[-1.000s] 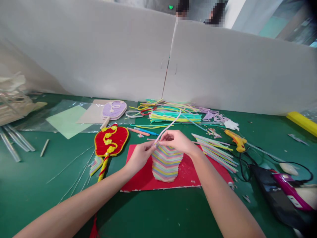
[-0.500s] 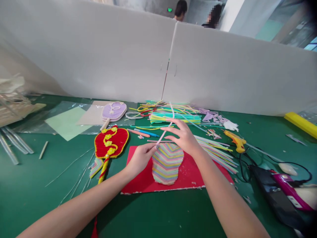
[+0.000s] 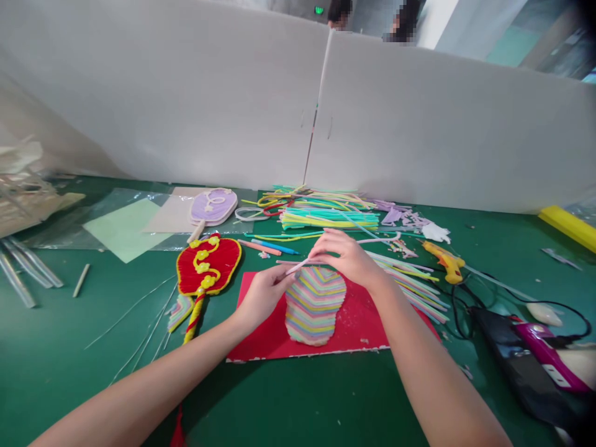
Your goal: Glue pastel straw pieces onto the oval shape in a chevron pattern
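Between my two hands runs a pale pink pipe cleaner (image 3: pixel 298 266). My left hand (image 3: pixel 265 294) pinches its near end between thumb and fingers. With fingertips pressed together, my right hand (image 3: pixel 343 253) grips it further along, and its free end sticks out to the right behind that hand. Just below lies a striped pastel panel (image 3: pixel 316 307) with a zigzag pattern and a rounded outline, on a red board (image 3: pixel 363 332). To the left rests a red fan (image 3: pixel 209 264) with yellow edging and yellow flowers.
Bundles of pastel pipe cleaners (image 3: pixel 330 218) lie behind my hands, more (image 3: pixel 414 285) to the right. A yellow glue gun (image 3: pixel 444 261) and a black pouch (image 3: pixel 503 354) sit at right. A purple fan (image 3: pixel 213 207) lies back left. A grey partition (image 3: pixel 186 93) closes the rear.
My right hand has closed its fingers on the pipe cleaner. The free end has swung from pointing up to lying toward the right. My left hand stays nearly in place.
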A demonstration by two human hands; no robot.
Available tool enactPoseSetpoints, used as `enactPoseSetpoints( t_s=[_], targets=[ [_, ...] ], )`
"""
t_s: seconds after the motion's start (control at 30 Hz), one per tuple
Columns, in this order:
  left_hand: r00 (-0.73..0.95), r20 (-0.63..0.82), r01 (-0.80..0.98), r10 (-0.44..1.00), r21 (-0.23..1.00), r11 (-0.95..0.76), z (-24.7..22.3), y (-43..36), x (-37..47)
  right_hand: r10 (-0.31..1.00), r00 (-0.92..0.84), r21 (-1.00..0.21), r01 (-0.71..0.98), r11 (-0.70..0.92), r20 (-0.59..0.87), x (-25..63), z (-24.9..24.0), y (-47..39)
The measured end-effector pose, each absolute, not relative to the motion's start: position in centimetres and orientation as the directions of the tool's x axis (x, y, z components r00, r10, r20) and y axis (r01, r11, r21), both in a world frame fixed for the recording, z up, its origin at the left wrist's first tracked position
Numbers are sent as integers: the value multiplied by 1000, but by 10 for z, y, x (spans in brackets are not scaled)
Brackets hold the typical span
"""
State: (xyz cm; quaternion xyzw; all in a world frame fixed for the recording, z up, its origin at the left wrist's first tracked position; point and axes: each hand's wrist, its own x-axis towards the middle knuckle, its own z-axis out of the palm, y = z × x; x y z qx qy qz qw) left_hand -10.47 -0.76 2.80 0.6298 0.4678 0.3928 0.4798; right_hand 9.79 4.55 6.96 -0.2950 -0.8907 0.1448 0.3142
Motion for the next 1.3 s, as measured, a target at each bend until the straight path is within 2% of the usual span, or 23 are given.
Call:
enactPoseSetpoints(
  t_s=[0.17,0.33,0.6,1.07,1.3],
  targets=[
    [280,37,142,959,987,-79,28,-9,-104,595,-658,-384,456,803,461,100,77,44],
    [275,19,182,961,981,-71,26,-11,-103,582,-687,-302,497,813,436,97,81,40],
    [286,21,209,958,974,-83,27,-11,-104,581,-698,-371,452,811,419,98,77,44],
    [294,0,273,956,958,-84,29,-14,-102,571,-704,-239,521,819,422,89,85,34],
    [293,-4,290,956,953,-84,31,-15,-101,573,-710,-233,526,818,409,87,85,34]
  ],
)
